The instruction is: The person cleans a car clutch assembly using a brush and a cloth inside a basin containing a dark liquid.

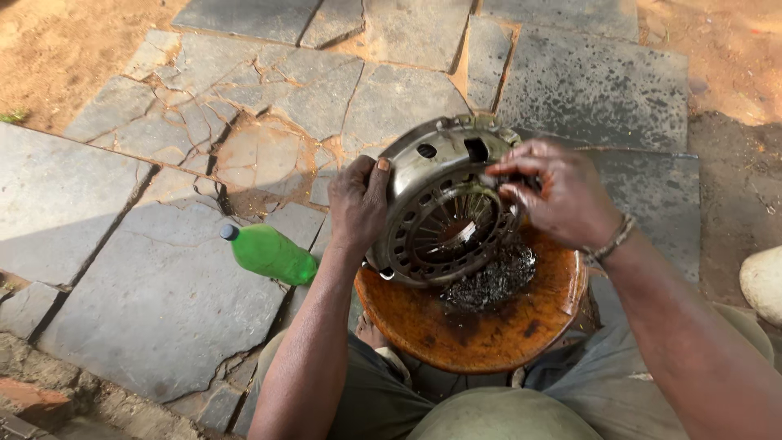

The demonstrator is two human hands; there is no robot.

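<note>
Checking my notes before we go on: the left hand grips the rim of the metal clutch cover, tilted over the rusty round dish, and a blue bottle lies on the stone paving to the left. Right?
Not quite: the bottle is green, with only its cap blue, as the head view shows. The rest stands: the left hand grips the rim of the metal clutch cover, tilted over the rusty round dish, and the bottle lies on the stone paving.

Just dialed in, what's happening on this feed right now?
A person is seated over a stone-paved floor, working on a round metal clutch cover. The left hand grips its rim and holds it tilted on edge over a rusty orange dish. The right hand pinches a small dark item at the cover's upper right edge; what it is, I cannot tell. Dark grime lies in the dish under the cover. A green bottle lies on its side on the floor to the left.
</note>
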